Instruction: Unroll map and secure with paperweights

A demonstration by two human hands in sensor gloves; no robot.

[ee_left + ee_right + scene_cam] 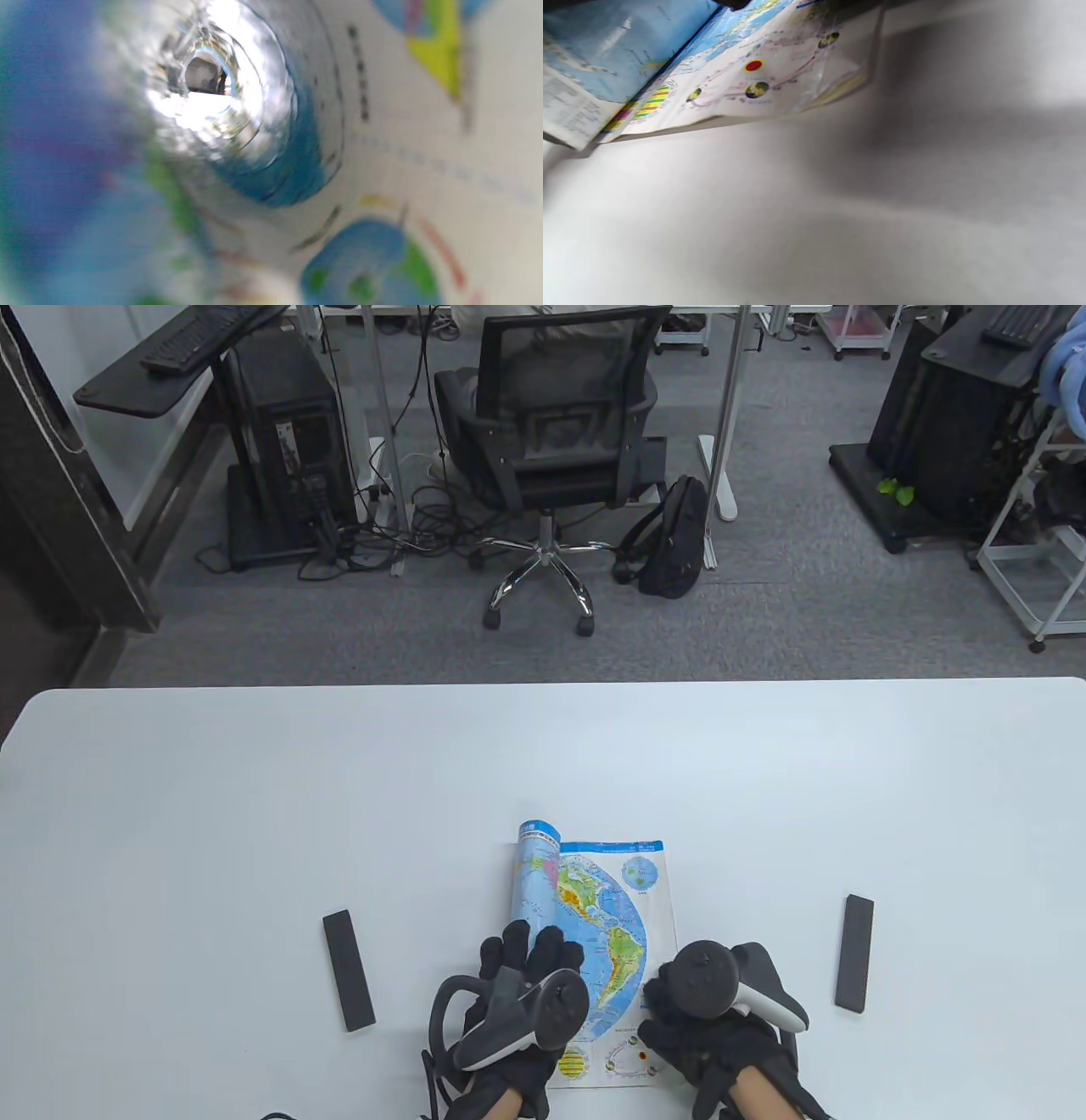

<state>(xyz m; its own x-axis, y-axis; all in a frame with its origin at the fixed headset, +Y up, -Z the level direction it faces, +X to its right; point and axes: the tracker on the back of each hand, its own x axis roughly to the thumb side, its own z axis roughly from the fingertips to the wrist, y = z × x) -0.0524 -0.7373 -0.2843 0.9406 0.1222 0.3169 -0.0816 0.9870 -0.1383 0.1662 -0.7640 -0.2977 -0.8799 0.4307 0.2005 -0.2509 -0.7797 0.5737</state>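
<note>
A glossy world map (612,916) lies partly unrolled near the table's front edge, its flat part to the right and the roll (533,874) still curled on its left. My left hand (530,959) rests its fingers on the roll. My right hand (670,1010) presses the map's lower right part flat. Two black bar paperweights lie on the table: one (348,957) left of the map, one (854,953) right of it. The left wrist view looks down the inside of the roll (212,89). The right wrist view shows the map's lower edge (746,91) slightly lifted.
The white table (543,763) stretches far back and to both sides of the map. Beyond its far edge stand an office chair (551,441), a backpack (674,538) and computer towers on the carpet.
</note>
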